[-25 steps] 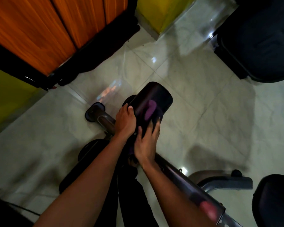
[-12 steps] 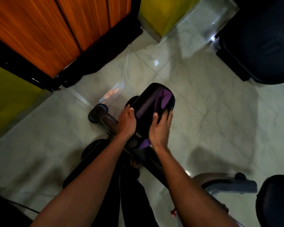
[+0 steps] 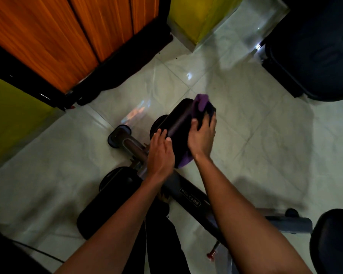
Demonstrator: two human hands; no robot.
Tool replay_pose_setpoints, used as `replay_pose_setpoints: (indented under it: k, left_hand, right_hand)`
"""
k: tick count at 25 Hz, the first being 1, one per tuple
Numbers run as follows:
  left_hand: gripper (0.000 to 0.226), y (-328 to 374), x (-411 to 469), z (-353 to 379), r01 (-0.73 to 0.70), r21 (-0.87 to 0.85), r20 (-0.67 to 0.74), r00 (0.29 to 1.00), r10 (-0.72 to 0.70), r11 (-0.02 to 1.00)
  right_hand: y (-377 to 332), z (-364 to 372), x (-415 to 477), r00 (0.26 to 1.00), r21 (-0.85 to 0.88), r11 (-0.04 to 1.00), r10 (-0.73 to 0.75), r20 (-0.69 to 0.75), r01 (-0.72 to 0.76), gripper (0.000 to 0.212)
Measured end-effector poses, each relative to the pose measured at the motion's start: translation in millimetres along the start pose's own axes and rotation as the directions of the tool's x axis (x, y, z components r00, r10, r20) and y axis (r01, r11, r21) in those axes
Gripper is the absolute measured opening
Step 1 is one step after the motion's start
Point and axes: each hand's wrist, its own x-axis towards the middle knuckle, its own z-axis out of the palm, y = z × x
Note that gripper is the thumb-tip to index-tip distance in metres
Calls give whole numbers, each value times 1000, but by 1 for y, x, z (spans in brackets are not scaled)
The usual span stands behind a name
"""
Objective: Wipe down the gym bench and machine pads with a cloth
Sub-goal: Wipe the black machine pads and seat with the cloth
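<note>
Purple cloth (image 3: 201, 101) on roller pad (image 3: 178, 123); bar (image 3: 190, 199) reads WELCARE.

Right hand (image 3: 201, 138) presses purple cloth (image 3: 201, 100) on roller pad (image 3: 178, 123); left hand (image 3: 160, 155) steadies it

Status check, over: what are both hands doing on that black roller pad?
Left hand steadies roller pad, near end. Right hand grips purple cloth over its far end. Nothing in the way.

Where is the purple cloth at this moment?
In the head view, the purple cloth lies just right of centre, wrapped over the far end of the black cylindrical roller pad, under the right hand that grips it.
</note>
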Motion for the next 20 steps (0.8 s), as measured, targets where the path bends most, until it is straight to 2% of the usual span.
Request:
replay_pose_setpoints:
  k: [3, 5, 7, 9, 11, 13, 14, 15, 17, 18, 20]
  left_hand:
    - [46, -7, 25, -9, 83, -48, 11, 997, -82, 995]
    - [49, -10, 45, -12, 212, -46, 57, 976, -209, 976]
    - [50, -10, 55, -9, 290, -37, 60, 956, -287, 956]
    - [51, -4, 53, -4, 291, 7, 28, 956, -291, 957]
    - [52, 5, 34, 3, 239, 67, -11, 971, -239, 969]
    - [54, 16, 7, 11, 165, 88, -32, 986, -163, 982]
    - [55, 20, -6, 15, 125, 85, -30, 992, -123, 989]
    - [56, 21, -15, 17, 86, 84, -26, 996, -84, 993]
    - [55, 17, -18, 15, 37, 55, -30, 999, -36, 998]
    - [55, 14, -11, 12, 24, 33, -37, 999, -23, 999]
    - [55, 3, 13, 4, 31, 26, -39, 999, -30, 999]
  right_hand:
    - [6, 6, -5, 987, 133, 980, 155, -36, -149, 56]
    - [15, 15, -39, 988, 177, 974, 151, -27, -144, 59]
    - [21, 18, -78, 997, 143, 987, 69, 22, -71, 63]
    - [25, 18, -99, 993, 21, 1000, -24, 115, 22, 61]
    - [23, 13, -95, 972, -136, 973, -165, 165, 188, 55]
    - [20, 9, -67, 932, -267, 894, -326, 160, 358, 54]
    - [17, 8, -47, 928, -292, 881, -346, 135, 371, 53]
    - [13, 7, -27, 949, -272, 910, -300, 95, 314, 52]
    - [6, 4, 5, 997, -114, 990, -83, -7, 82, 52]
    - [7, 4, 13, 999, -28, 999, 16, -49, -18, 54]
    - [16, 9, 8, 988, 95, 988, 130, -89, -121, 61]
